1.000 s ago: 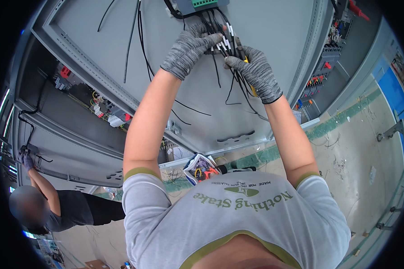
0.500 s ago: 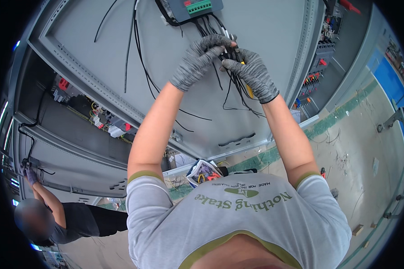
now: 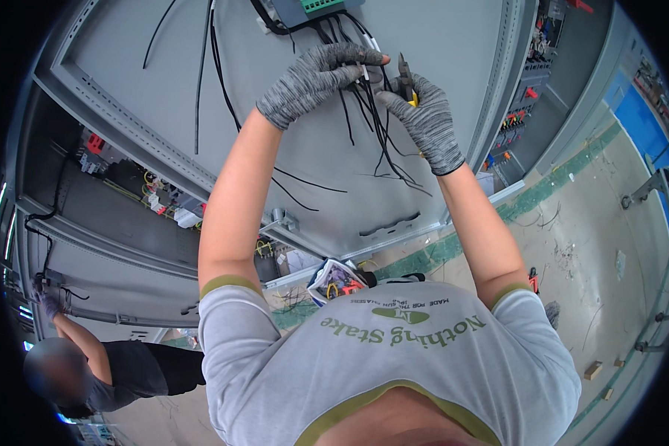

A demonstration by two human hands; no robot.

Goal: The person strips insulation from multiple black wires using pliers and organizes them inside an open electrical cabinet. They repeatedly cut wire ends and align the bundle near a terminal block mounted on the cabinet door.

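I have the grey panel [image 3: 446, 44] behind everything; loose wires [image 3: 202, 82] trail down its left part and pass behind my left forearm [image 3: 234, 189], so a sudden sweep of that arm could snag them. At the panel's far side sits the module [image 3: 296, 12], with a black bundle [image 3: 375, 126] running near from it between my hands; a hard tug could strain its connections. My left hand [image 3: 316, 78] pinches the bundle; too loose a grip might let strands slip and mix. My right hand [image 3: 425, 117], just right of it, is wrapped around the cutters [image 3: 406, 83], nose pointing far; I cannot tell whether its thumb touches a wire. A careless turn could nick insulation, or catch the left fingertip [image 3: 385, 59], which looks bare. Smallest, a white sleeve [image 3: 365, 72] could slide away if rubbed.
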